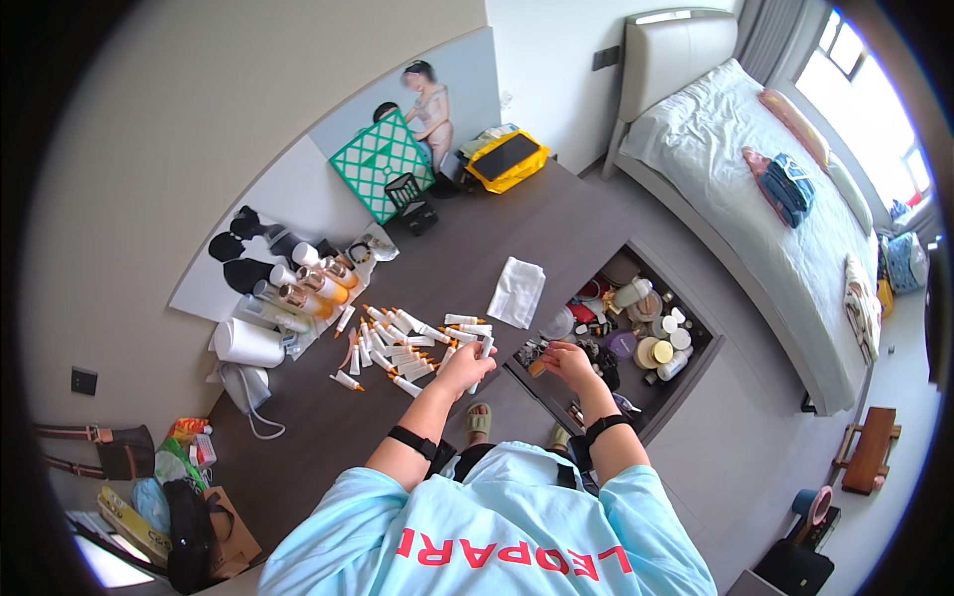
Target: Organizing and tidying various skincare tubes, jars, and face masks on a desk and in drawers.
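Tubes are lying on the desk, right of the bottles and left of both the cloth and the open drawer.

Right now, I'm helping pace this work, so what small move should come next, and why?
Probably lay the white tube down with the loose tubes: the left hand grips it close beside their spread, while the right hand is apart from it, by the open drawer.

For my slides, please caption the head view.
Left hand holding a white tube beside scattered orange-tipped tubes on a dark desk, right hand over an open drawer.
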Motion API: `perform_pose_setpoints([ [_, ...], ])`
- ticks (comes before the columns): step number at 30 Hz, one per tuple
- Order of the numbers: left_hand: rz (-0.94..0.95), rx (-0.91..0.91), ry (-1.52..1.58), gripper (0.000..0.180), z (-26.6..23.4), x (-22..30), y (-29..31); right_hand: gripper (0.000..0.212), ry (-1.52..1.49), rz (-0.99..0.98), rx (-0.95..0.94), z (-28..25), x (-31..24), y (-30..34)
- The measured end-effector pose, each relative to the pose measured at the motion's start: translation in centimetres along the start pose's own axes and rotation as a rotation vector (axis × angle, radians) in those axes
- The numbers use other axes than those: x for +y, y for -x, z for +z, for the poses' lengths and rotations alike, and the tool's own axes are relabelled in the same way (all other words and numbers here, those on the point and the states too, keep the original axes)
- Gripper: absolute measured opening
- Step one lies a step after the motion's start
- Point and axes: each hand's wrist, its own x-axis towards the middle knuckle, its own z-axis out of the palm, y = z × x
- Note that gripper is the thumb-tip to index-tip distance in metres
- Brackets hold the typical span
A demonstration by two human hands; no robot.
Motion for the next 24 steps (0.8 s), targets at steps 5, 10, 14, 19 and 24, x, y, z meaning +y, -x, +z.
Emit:
perform_pose_setpoints([
  [5, 0.023, -0.064, -0.067, 0.040, 3.6, 0.5, -2.0, 0.027, 0.136, -0.071, 0.115, -3.0, -0.5, 3.5],
  [10, 0.111, -0.117, -0.253, 0.053, 6.1, -0.5, -3.1, 0.030, 0.237, 0.048, -0.142, 1.7, -2.7, 8.4],
  [14, 0.246, -0.205, -0.483, 0.068, 8.6, 0.0, -3.6, 0.028, 0.304, -0.040, -0.145, 1.5, -1.0, 6.9],
  [19, 0.371, -0.015, -0.596, 0.057, 7.4, -1.3, -2.9, 0.016, 0.106, -0.042, 0.243, -1.0, 0.2, 4.0],
  [24, 0.193, -0.063, -0.261, 0.033, 4.5, -2.5, -1.7, 0.019, 0.216, 0.045, 0.389, -2.4, 1.5, 0.5],
])
